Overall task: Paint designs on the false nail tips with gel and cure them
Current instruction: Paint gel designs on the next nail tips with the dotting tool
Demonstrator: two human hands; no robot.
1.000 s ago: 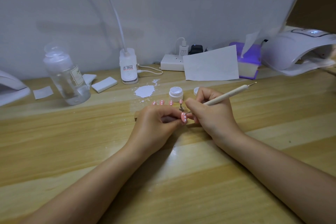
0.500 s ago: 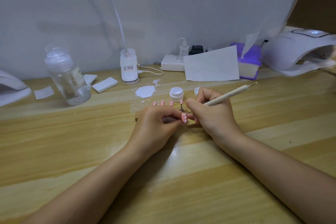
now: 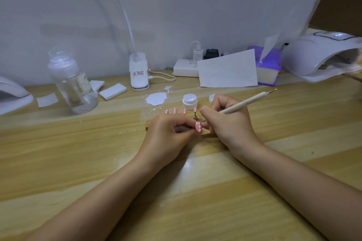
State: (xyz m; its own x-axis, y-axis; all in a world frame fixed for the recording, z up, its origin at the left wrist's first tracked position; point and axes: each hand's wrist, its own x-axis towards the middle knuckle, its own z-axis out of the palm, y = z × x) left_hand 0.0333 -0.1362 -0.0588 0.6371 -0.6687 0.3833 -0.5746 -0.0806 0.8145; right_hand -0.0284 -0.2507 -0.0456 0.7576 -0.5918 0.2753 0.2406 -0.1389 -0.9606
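Little has changed: at frame centre the left hand [image 3: 172,133] still pinches the pink nail tip [image 3: 198,127], the right hand [image 3: 225,121] still grips the dotting pen [image 3: 246,102]; dotting continues, curing not yet begun.

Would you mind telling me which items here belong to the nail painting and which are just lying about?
In use: pink nail tip, dotting tool, left hand, right hand, open gel jar, mounted tips, curing lamp.

Lying about: clear bottle, white block, paper sheet, power strip.
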